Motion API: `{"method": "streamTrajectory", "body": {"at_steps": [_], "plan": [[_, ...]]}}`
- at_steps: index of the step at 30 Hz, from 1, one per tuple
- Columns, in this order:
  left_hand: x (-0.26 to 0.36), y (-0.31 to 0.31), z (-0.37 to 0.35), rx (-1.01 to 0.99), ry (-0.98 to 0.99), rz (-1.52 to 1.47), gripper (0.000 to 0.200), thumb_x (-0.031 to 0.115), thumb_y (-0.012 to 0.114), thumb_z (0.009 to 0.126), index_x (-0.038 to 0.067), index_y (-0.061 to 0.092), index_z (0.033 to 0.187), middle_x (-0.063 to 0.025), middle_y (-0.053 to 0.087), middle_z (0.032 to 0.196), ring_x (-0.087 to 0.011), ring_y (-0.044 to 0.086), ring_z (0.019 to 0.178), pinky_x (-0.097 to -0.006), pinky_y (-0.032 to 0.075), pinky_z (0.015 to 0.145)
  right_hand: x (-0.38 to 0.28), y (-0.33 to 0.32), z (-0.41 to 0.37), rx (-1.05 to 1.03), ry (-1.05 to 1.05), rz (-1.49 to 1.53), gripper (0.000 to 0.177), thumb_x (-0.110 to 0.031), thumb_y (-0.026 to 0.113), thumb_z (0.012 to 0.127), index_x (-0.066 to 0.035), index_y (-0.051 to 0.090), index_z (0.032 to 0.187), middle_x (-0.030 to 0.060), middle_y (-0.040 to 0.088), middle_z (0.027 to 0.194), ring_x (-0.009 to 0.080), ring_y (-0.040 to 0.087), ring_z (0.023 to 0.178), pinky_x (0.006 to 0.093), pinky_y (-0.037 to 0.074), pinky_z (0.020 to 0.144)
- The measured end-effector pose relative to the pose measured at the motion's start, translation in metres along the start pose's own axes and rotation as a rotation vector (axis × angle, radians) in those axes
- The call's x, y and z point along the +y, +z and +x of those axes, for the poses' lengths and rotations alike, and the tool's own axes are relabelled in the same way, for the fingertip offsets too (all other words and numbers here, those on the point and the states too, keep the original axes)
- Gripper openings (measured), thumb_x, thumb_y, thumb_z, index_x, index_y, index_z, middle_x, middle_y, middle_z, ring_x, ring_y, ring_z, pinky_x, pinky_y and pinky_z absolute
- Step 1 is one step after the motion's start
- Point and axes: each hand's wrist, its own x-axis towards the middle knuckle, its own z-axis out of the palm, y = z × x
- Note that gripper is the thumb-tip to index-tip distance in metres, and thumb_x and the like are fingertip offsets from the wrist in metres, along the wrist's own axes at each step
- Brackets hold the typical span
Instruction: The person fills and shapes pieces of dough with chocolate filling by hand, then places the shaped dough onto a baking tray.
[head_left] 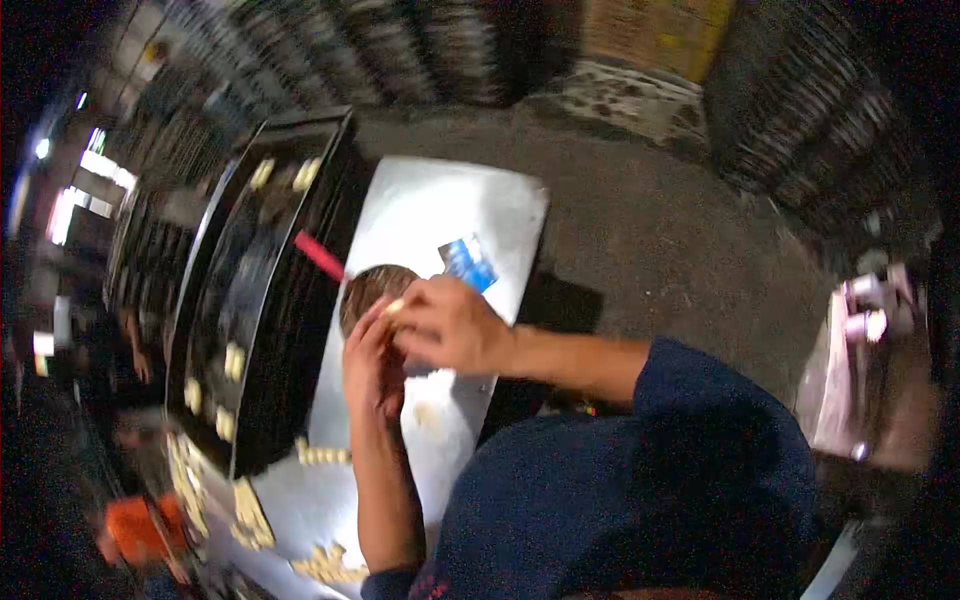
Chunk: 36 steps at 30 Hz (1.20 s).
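Observation:
My left hand (pixel 372 362) is raised over the metal table, its fingers closed around a small pale piece of dough (pixel 395 306). From the right, my right hand (pixel 455 322) reaches in with bent fingers pinching at the same piece. Most of the dough is hidden by my fingers. Just behind both hands is a round bowl of brown filling (pixel 378 284), partly covered by them. A pinkish-red strip, perhaps a spatula handle (pixel 320 255), sticks out at the bowl's far left. A blue and white packet (pixel 468 262) lies beyond my right hand.
Left of the metal table (pixel 430 190) stands a stack of dark trays (pixel 250 300), the top one bearing several dough pieces (pixel 234 362). More dough pieces (pixel 330 563) lie at the table's near end. A person in orange (pixel 145 527) is at lower left. Dark stacks line the back.

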Motion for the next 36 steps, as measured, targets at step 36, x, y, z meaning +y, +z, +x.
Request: {"method": "streamTrajectory", "body": {"at_steps": [36], "plan": [[-0.134, -0.221, -0.13, 0.709, 0.165, 0.733, 0.023, 0.019, 0.061, 0.093, 0.001, 0.069, 0.105, -0.009, 0.068, 0.073, -0.0123, 0.062, 0.065, -0.0299, 0.05, 0.061, -0.003, 0.14, -0.114, -0.62, 0.133, 0.167, 0.037, -0.005, 0.066, 0.079, -0.008, 0.06, 0.115, 0.0141, 0.056, 0.09, 0.0352, 0.055, 0.08, 0.0438, 0.046, 0.069]]}}
